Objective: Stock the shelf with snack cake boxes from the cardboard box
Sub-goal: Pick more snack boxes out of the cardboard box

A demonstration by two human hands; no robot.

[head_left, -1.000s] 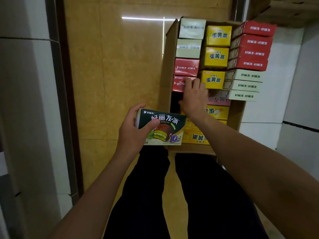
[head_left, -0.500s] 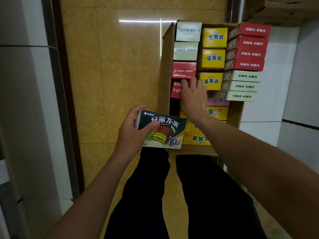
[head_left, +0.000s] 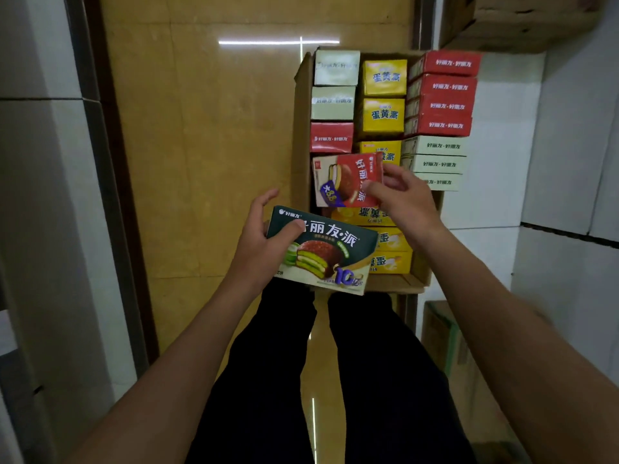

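Fingers of my right hand pinch a red snack cake box, tilted face-up above the cardboard box; my thumb hides part of its lettering. Left hand: curled round a dark green snack cake box, at the carton's near-left corner, covering yellow boxes. Pale green boxes: print too blurred to read.

Glossy tan tiled floor reflects a light strip; white panels flank it.
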